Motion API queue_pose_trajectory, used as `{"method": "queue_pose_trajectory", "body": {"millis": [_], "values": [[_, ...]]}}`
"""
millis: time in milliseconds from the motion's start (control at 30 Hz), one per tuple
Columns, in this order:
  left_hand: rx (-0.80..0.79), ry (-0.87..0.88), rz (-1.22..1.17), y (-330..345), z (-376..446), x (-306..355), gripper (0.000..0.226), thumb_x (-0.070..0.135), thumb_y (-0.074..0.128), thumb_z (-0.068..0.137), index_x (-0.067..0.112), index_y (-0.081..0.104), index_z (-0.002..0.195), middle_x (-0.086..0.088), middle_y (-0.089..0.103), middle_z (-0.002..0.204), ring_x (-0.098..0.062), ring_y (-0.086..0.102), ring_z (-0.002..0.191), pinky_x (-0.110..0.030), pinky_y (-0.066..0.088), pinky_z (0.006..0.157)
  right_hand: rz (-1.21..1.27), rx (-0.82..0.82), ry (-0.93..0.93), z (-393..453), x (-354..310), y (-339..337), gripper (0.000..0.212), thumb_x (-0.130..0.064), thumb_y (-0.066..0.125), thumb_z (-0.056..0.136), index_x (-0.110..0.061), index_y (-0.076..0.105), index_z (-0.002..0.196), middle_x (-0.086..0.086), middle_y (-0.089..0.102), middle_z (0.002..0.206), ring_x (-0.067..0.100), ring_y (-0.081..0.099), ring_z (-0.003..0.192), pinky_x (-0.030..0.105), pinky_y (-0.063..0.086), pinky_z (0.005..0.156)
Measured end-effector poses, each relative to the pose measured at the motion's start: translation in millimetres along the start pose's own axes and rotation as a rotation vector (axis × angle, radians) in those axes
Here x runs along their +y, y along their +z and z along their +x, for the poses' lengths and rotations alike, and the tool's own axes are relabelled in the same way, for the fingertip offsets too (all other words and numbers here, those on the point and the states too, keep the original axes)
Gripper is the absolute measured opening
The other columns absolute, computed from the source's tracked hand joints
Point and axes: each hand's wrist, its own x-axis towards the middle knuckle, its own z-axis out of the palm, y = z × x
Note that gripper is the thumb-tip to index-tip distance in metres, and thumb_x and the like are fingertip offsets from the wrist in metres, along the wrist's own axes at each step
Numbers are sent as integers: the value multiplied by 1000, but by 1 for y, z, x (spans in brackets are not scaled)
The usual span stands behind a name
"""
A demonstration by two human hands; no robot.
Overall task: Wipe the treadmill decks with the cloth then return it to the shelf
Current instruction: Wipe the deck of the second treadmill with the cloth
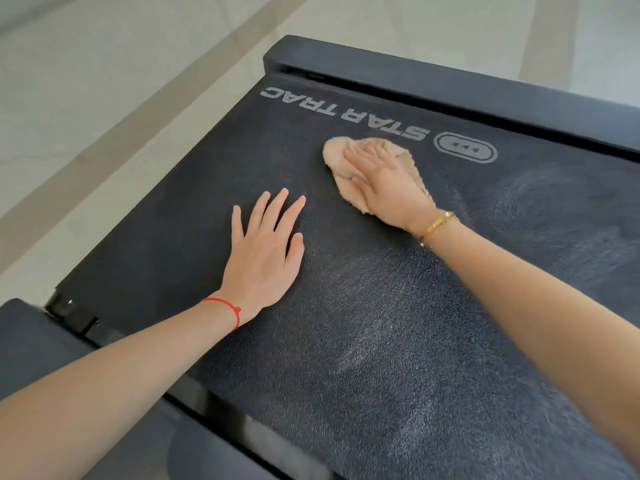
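The left hand (265, 245) lies flat at centre-left of the frame, fingers straight and spread, palm down on the treadmill deck (346, 323); it holds nothing and is judged to act as a brace. To its right, at upper centre, the right hand (384, 178) presses flat on the cloth (337, 157), fingers extended over it rather than curled round it. The tan cloth is bunched under this hand, its long axis running from upper left to lower right. The cloth lies directly beneath the right hand, so that hand is the nearer one for the coming stroke. Pale dusty streaks cover the deck at lower centre and right, which suggests wiping is not finished. Just above the cloth, white lettering (343, 112) reads "STAR TRAC", inverted to the viewer, with an oval emblem (465, 147) to its right.
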Motion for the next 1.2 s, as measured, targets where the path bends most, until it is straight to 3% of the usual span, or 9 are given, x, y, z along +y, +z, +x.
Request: {"method": "queue_pose_trajectory", "body": {"millis": [100, 200, 300, 633, 800, 1000, 1133, 1200], "values": [[-13, -8, -8, -3, 0, 1, 55, 36, 25, 103, 31, 15, 157, 3, 13, 165, -18, 3, 153, -57, 4, 122, -9, 39, 39, -26, 24, -12, 47, -24, 41, 103, -14, 37, 149, 9, 36, 155, 28, 23, 146, 32, 5, 121], [-31, -12, -9, -3, -1, 2, 56, 36, 24, 102, 31, 14, 157, 3, 12, 165, -18, 2, 153, -57, 3, 122, -94, 79, 250, -32, 66, -34, 48, -23, 40, 100, -15, 35, 148, 11, 35, 154, 32, 24, 145, 46, 12, 121], [-31, -13, -7, -2, 1, 2, 55, 34, 27, 103, 30, 15, 157, 3, 12, 165, -19, 2, 153, -58, 3, 121, -110, 76, 362, -28, 76, -42, 49, -22, 36, 102, -8, 32, 149, 15, 30, 156, 36, 22, 144, 45, 10, 121], [-18, -7, -100, -6, -2, -1, 56, 31, 27, 104, 22, 15, 157, 4, 13, 164, -16, 4, 152, -55, 2, 122, 67, -9, 22, -103, -58, 0, 48, -22, 38, 105, -14, 30, 151, 2, 28, 158, 23, 13, 149, 37, 7, 123], [-75, 112, -79, -9, -2, -25, 55, 34, 24, 105, 22, 12, 158, 3, 8, 166, -17, 1, 153, -55, 1, 122, -9, 71, 185, -100, -52, -5, 48, -21, 41, 104, -13, 32, 151, 7, 31, 157, 25, 20, 148, 32, 6, 122], [-99, 207, -44, -17, -2, -85, 54, 41, 21, 104, 32, 12, 157, 6, 9, 165, -15, 0, 153, -58, 2, 121, -143, 173, 373, -57, -70, 8, 44, -17, 38, 102, -6, 38, 144, 11, 40, 150, 33, 33, 133, 39, 14, 117], [-87, 239, -40, -21, 0, -128, 55, 44, 22, 103, 33, 15, 157, 6, 11, 165, -15, 2, 153, -57, 4, 122, -44, 143, 215, -57, -144, 29, 42, -16, 43, 101, -2, 45, 141, 17, 46, 145, 37, 34, 137, 31, 4, 116], [-78, 246, -54, -23, -1, -144, 54, 42, 24, 104, 32, 16, 157, 6, 12, 165, -15, 2, 153, -56, 4, 122, -24, 73, 100, -65, -182, 42, 45, -17, 42, 103, -5, 39, 146, 14, 38, 152, 33, 25, 145, 32, 0, 119]]}}
